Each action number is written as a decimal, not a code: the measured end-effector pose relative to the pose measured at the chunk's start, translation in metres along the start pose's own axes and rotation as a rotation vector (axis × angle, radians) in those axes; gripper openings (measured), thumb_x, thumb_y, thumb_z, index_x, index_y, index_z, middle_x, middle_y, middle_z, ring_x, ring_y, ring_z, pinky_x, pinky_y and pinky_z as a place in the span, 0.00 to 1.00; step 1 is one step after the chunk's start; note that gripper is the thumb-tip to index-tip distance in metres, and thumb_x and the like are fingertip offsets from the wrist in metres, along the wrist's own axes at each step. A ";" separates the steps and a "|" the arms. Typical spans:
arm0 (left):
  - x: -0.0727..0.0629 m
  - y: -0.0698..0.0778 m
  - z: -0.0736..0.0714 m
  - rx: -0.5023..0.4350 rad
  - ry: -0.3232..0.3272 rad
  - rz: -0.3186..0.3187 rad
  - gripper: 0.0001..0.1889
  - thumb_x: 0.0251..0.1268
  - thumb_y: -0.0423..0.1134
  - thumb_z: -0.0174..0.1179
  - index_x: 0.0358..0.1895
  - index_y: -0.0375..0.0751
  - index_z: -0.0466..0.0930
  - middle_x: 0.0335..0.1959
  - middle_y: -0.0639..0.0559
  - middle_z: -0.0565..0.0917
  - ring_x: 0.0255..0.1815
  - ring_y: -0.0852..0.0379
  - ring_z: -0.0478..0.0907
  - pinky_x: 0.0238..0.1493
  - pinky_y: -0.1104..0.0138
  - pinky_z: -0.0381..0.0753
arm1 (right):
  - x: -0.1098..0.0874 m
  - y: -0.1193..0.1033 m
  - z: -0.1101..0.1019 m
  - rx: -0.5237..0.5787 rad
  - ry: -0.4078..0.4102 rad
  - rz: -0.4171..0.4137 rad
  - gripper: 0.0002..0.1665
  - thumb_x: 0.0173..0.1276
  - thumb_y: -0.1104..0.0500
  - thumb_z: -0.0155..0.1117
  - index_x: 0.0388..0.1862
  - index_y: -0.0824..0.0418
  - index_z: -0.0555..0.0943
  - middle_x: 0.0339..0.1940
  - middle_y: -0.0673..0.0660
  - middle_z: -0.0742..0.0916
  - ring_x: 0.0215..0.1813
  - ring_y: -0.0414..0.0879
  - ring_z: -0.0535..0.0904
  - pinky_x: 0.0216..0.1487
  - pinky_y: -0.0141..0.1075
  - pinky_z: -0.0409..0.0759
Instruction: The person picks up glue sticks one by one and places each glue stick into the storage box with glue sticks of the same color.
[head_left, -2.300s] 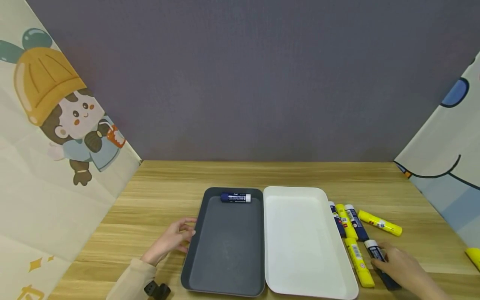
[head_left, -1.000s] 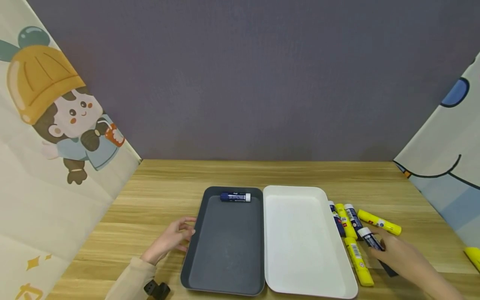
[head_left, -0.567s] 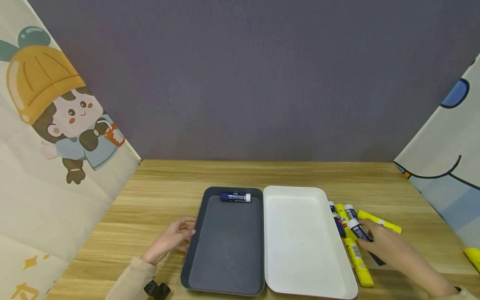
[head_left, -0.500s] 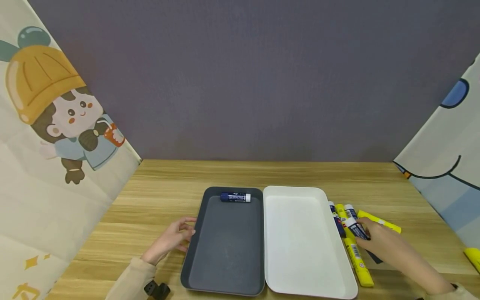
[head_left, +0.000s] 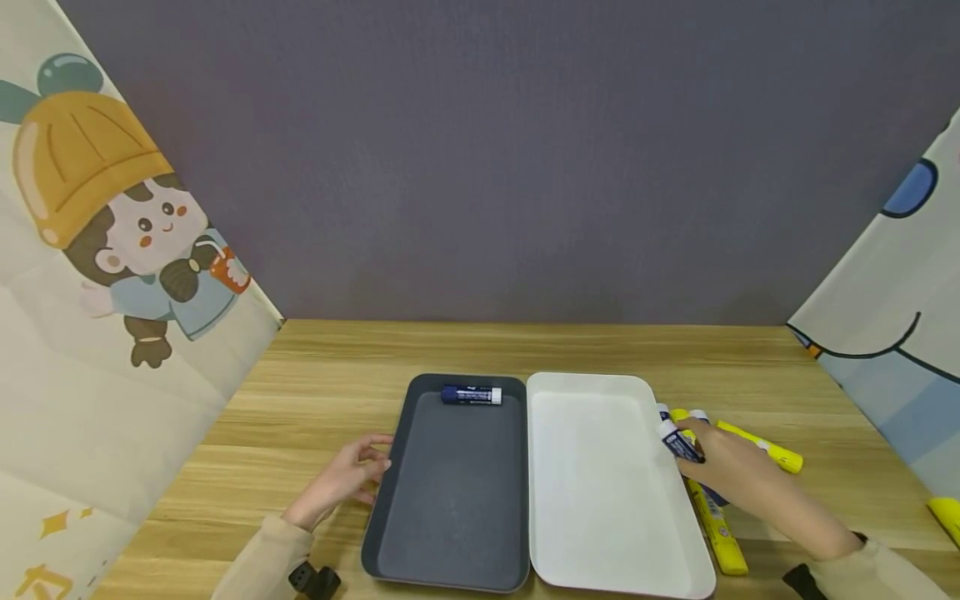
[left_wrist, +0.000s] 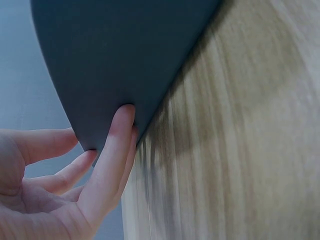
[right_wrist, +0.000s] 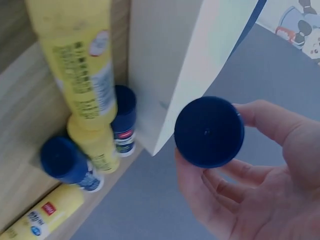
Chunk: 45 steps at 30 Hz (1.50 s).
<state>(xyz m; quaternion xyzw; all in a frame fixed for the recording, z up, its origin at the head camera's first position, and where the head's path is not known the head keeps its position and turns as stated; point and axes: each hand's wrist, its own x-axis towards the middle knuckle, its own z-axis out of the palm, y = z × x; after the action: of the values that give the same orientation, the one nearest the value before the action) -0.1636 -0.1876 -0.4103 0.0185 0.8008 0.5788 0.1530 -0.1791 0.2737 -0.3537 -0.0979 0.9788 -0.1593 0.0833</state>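
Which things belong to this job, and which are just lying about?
Job, apparently:
navy glue stick in right hand
dark grey tray touched by left hand
glue stick inside it
white tray
loose glue sticks

Incidental, seemingly:
cartoon-printed sheet
cropped yellow object

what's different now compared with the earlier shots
The right hand, already at the navy stick in the earliest picture, has lifted it from the table and carried it left and farther forward, to the right rim of the white tray. Both trays, the left hand and the other navy stick, in the dark tray, stayed put.
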 end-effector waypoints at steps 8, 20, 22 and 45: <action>0.000 -0.001 0.000 0.003 0.002 0.003 0.22 0.62 0.31 0.49 0.59 0.26 0.58 0.41 0.36 0.73 0.28 0.55 0.74 0.22 0.60 0.78 | 0.010 -0.018 -0.005 0.005 -0.010 -0.051 0.31 0.57 0.58 0.59 0.56 0.74 0.66 0.20 0.53 0.73 0.17 0.41 0.66 0.15 0.31 0.66; -0.001 -0.001 0.000 0.004 0.005 0.005 0.22 0.62 0.31 0.49 0.59 0.25 0.58 0.41 0.36 0.73 0.28 0.55 0.73 0.22 0.60 0.78 | 0.021 -0.044 -0.005 -0.011 -0.020 -0.107 0.29 0.56 0.58 0.61 0.55 0.70 0.68 0.24 0.54 0.75 0.20 0.41 0.69 0.16 0.31 0.69; -0.001 -0.001 0.000 0.005 0.004 0.007 0.22 0.62 0.31 0.49 0.59 0.25 0.58 0.41 0.36 0.73 0.28 0.54 0.74 0.22 0.60 0.78 | 0.023 -0.048 -0.005 -0.017 -0.022 -0.123 0.29 0.56 0.58 0.62 0.55 0.69 0.68 0.25 0.54 0.76 0.21 0.41 0.69 0.17 0.30 0.69; -0.002 0.003 0.001 -0.004 -0.001 -0.001 0.23 0.63 0.31 0.48 0.59 0.26 0.58 0.41 0.35 0.73 0.29 0.54 0.73 0.23 0.60 0.78 | 0.054 -0.095 0.000 -0.092 -0.013 -0.300 0.26 0.53 0.59 0.64 0.51 0.68 0.72 0.30 0.56 0.79 0.23 0.41 0.69 0.21 0.30 0.69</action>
<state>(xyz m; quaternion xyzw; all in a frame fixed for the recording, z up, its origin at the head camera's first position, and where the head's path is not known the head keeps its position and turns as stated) -0.1618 -0.1861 -0.4071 0.0179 0.7996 0.5803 0.1537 -0.2154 0.1740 -0.3292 -0.2476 0.9590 -0.1242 0.0605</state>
